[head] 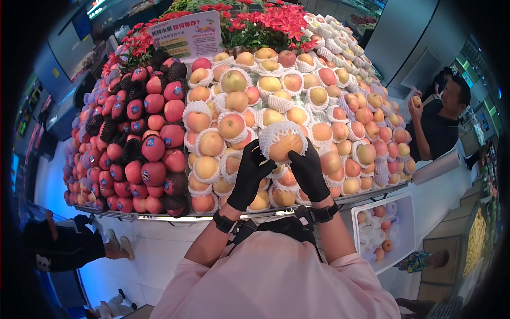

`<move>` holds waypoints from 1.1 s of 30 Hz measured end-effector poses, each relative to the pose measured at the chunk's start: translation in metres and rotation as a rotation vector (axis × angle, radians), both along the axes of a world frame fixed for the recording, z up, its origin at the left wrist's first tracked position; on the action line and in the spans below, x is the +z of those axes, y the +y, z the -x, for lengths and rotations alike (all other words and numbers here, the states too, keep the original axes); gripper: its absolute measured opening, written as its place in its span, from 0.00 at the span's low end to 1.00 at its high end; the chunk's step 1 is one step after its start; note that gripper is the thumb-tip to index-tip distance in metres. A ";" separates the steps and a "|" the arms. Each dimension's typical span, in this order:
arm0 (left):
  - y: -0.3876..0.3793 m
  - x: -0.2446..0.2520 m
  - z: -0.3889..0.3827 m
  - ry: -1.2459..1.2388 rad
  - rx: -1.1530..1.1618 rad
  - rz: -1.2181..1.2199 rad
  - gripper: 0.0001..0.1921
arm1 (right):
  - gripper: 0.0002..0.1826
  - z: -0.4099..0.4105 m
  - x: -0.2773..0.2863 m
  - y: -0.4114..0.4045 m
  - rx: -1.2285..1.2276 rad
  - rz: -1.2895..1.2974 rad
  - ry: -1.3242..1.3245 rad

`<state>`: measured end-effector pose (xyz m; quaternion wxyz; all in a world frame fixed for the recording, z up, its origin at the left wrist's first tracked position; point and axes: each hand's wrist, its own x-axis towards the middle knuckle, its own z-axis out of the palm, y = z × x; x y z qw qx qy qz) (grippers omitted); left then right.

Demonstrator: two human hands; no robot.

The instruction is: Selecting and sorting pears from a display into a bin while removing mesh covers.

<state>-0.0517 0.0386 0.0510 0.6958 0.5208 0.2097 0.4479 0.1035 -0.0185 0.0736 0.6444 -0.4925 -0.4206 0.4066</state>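
Between my gloved hands is a yellow-red apple [286, 149], its far side covered by a white foam net sleeve [279, 133]. My left hand [250, 175], in a black glove, grips the sleeve's left edge with its fingers. On the apple's right side, my right hand [310, 173] has its thumb against the bare skin near the sleeve's rim; its other fingers are partly hidden behind. Under and around both hands lie many similar apples [211, 143] in white foam nets on a sloping display.
Dark red apples [153, 148], some in black nets, fill the display's left. Behind stand a printed sign [187, 36] and red flowers [279, 20]. A white bin [412, 223] with apples and nets stands at lower right. At right, a person [438, 119] holds fruit beside a plastic bag roll [436, 167].
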 end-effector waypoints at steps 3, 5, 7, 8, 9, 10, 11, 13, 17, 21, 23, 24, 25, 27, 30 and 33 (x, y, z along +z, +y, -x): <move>-0.004 0.008 0.006 -0.090 -0.009 0.015 0.28 | 0.25 -0.010 -0.005 -0.001 0.001 0.028 0.014; -0.004 0.013 0.009 -0.100 0.021 0.012 0.26 | 0.26 -0.012 -0.008 0.000 0.009 0.029 0.031; -0.001 0.014 0.017 0.014 0.069 0.116 0.24 | 0.32 -0.007 -0.007 0.002 -0.155 -0.117 0.003; 0.002 0.013 0.018 0.019 0.022 0.113 0.20 | 0.32 -0.007 -0.005 0.006 -0.159 -0.127 0.005; 0.001 0.016 0.019 0.022 0.022 0.110 0.20 | 0.34 -0.006 -0.002 0.008 -0.253 -0.182 -0.212; -0.002 0.022 0.018 -0.042 -0.070 0.143 0.19 | 0.36 -0.004 0.002 0.010 -0.347 -0.235 -0.429; -0.003 0.025 0.017 -0.107 -0.162 0.178 0.19 | 0.39 -0.001 0.005 0.010 -0.439 -0.284 -0.647; -0.004 0.022 0.013 -0.180 -0.182 0.197 0.19 | 0.40 0.008 0.016 0.006 -0.414 -0.269 -0.646; 0.015 -0.006 0.005 -0.323 -0.263 0.455 0.17 | 0.42 0.012 0.015 0.004 -0.389 -0.367 -0.887; 0.016 -0.006 0.006 0.237 -0.102 -0.479 0.20 | 0.40 0.017 0.033 -0.008 -0.184 -0.289 -1.109; 0.007 0.013 0.010 0.218 -0.097 -0.285 0.20 | 0.36 0.018 0.034 -0.015 -0.137 -0.283 -0.789; 0.020 -0.010 0.018 0.362 -0.104 -0.500 0.21 | 0.32 0.018 0.029 -0.014 -0.156 -0.265 -0.719; 0.020 -0.013 0.017 0.358 -0.106 -0.500 0.21 | 0.27 0.012 0.023 -0.011 -0.213 -0.276 -0.727; 0.018 -0.017 0.017 0.370 -0.063 -0.427 0.22 | 0.23 0.007 0.020 -0.015 -0.264 -0.102 -0.689; 0.023 -0.028 0.016 0.403 0.056 -0.481 0.25 | 0.25 0.009 0.017 -0.014 -0.145 0.020 -0.466; 0.010 -0.018 0.008 -0.277 0.004 0.077 0.26 | 0.29 0.018 0.017 -0.011 -0.110 -0.101 -0.466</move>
